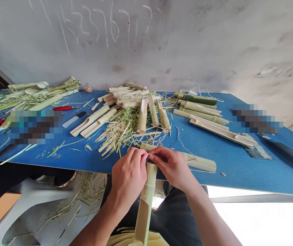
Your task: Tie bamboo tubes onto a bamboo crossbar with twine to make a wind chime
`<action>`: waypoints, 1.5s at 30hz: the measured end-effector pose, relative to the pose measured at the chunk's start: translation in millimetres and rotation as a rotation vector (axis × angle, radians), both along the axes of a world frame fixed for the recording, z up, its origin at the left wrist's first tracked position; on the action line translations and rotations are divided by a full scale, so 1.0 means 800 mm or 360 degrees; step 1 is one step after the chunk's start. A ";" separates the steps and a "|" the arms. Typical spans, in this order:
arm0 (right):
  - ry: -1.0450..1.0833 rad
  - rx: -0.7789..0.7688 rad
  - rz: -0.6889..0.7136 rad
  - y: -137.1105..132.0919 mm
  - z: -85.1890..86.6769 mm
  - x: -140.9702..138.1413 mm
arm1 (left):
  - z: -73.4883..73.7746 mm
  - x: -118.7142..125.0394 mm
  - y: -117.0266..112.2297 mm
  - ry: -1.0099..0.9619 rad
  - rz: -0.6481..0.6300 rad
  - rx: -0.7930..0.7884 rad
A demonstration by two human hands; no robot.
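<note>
My left hand (129, 176) and my right hand (173, 167) meet at the table's front edge, thumbs and forefingers pinched together. Between the fingertips runs a thin pale string (148, 154). Just below it stands a bamboo tube (149, 182), its top end under my hands and its lower part, cut open along one side, reaching down over my lap. Another bamboo piece (204, 163) lies crosswise on the table behind my right hand, with string trailing over it. My fingers partly hide the tube's top.
On the blue table (238, 172) lie bamboo shavings (123, 130), cut bamboo troughs (142, 116), more bamboo lengths (205, 118), a black-handled knife (74, 119) and a red-handled tool (64, 108). At right rests a broad blade (255, 147). A person's dark-clothed leg (20, 176) shows at left.
</note>
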State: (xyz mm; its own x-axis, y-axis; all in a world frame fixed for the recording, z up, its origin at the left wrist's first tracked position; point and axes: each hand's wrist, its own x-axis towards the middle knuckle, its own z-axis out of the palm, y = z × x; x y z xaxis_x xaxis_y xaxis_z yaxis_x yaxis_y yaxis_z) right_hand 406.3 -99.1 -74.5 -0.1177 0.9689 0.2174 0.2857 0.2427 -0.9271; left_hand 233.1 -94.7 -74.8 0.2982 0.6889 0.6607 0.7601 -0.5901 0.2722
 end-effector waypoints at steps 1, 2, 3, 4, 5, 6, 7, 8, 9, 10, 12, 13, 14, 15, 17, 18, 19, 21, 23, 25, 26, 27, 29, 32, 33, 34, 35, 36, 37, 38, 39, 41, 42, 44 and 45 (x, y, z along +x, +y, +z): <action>-0.0002 -0.0026 0.0001 0.001 0.000 0.001 | 0.000 0.000 0.000 0.0000 0.0000 0.0004; 0.0010 -0.0050 0.0012 0.001 0.001 0.002 | 0.000 -0.001 -0.001 0.0001 0.0000 0.0000; 0.0030 -0.0071 0.0029 0.002 0.001 0.003 | 0.000 -0.001 -0.001 0.0004 0.0000 -0.0007; 0.0050 -0.0087 0.0048 0.002 0.001 0.004 | 0.001 -0.001 -0.001 0.0007 -0.0001 -0.0014; 0.0064 -0.0102 0.0070 0.003 0.002 0.005 | 0.001 -0.001 -0.001 0.0007 -0.0009 -0.0018; 0.0075 -0.0120 0.0095 0.004 0.003 0.005 | 0.001 -0.001 -0.001 0.0005 -0.0024 -0.0018; 0.0092 -0.0145 0.0122 0.004 0.003 0.006 | 0.001 -0.001 -0.001 0.0003 -0.0050 -0.0012; 0.0122 -0.0177 0.0146 0.005 0.004 0.007 | 0.001 -0.002 0.000 0.0002 -0.0085 -0.0001; 0.0164 -0.0214 0.0166 0.005 0.004 0.007 | 0.002 -0.003 0.001 -0.0001 -0.0130 0.0016; 0.0208 -0.0255 0.0184 0.005 0.005 0.007 | 0.003 -0.006 0.002 -0.0005 -0.0182 0.0036; 0.0285 -0.0347 0.0220 0.005 0.005 0.007 | 0.005 -0.012 0.005 -0.0004 -0.0292 0.0100; 0.0325 -0.0397 0.0247 0.006 0.005 0.007 | 0.007 -0.017 0.007 0.0008 -0.0358 0.0153; 0.0374 -0.0451 0.0287 0.006 0.004 0.007 | 0.009 -0.021 0.009 0.0032 -0.0435 0.0213; 0.0429 -0.0509 0.0338 0.006 0.004 0.007 | 0.012 -0.026 0.012 0.0067 -0.0523 0.0273; 0.0550 -0.0608 0.0450 0.007 0.004 0.008 | 0.015 -0.033 0.019 0.0133 -0.0698 0.0372; 0.0595 -0.0643 0.0500 0.007 0.004 0.008 | 0.017 -0.036 0.022 0.0148 -0.0772 0.0400; 0.0624 -0.0663 0.0540 0.006 0.005 0.009 | 0.017 -0.038 0.025 0.0139 -0.0827 0.0409; 0.0623 -0.0622 0.0566 0.004 0.007 0.008 | 0.017 -0.039 0.029 0.0051 -0.0907 0.0392; 0.0479 -0.0417 0.0416 0.000 0.010 0.005 | 0.015 -0.038 0.026 -0.0084 -0.0961 0.0326; 0.0184 -0.0085 0.0178 -0.004 0.013 -0.001 | 0.010 -0.037 0.015 -0.0210 -0.0973 0.0235; 0.0013 0.0079 0.0076 -0.005 0.013 -0.005 | 0.008 -0.036 0.007 -0.0261 -0.0959 0.0189; -0.0145 0.0216 0.0010 -0.007 0.013 -0.009 | 0.005 -0.035 -0.002 -0.0310 -0.0936 0.0141; -0.0371 0.0407 -0.0031 -0.008 0.013 -0.017 | -0.001 -0.034 -0.023 -0.0403 -0.0906 0.0040; -0.0553 0.0585 -0.0109 -0.009 0.013 -0.023 | -0.007 -0.033 -0.051 -0.0493 -0.0952 -0.0100; -0.0578 0.0636 -0.0124 -0.009 0.014 -0.024 | -0.009 -0.034 -0.058 -0.0515 -0.0992 -0.0142; -0.0586 0.0678 -0.0126 -0.009 0.015 -0.023 | -0.011 -0.034 -0.062 -0.0534 -0.1043 -0.0179; -0.0579 0.0707 -0.0109 -0.009 0.016 -0.022 | -0.013 -0.035 -0.066 -0.0555 -0.1095 -0.0208; -0.0563 0.0723 -0.0066 -0.008 0.018 -0.020 | -0.016 -0.037 -0.068 -0.0574 -0.1140 -0.0230; -0.0551 0.0729 -0.0005 -0.007 0.020 -0.019 | -0.018 -0.039 -0.069 -0.0590 -0.1174 -0.0245; -0.0550 0.0729 0.0064 -0.006 0.022 -0.017 | -0.020 -0.040 -0.069 -0.0603 -0.1194 -0.0256; -0.0565 0.0726 0.0128 -0.004 0.024 -0.015 | -0.021 -0.042 -0.069 -0.0615 -0.1199 -0.0277; -0.0619 0.0725 0.0225 -0.001 0.027 -0.012 | -0.021 -0.044 -0.069 -0.0663 -0.1181 -0.0338; -0.0646 0.0730 0.0243 0.000 0.028 -0.010 | -0.020 -0.044 -0.069 -0.0694 -0.1177 -0.0381; -0.0680 0.0747 0.0234 0.003 0.029 -0.007 | -0.018 -0.043 -0.070 -0.0757 -0.1168 -0.0472; -0.0685 0.0759 0.0223 0.004 0.028 -0.007 | -0.016 -0.043 -0.071 -0.0783 -0.1159 -0.0508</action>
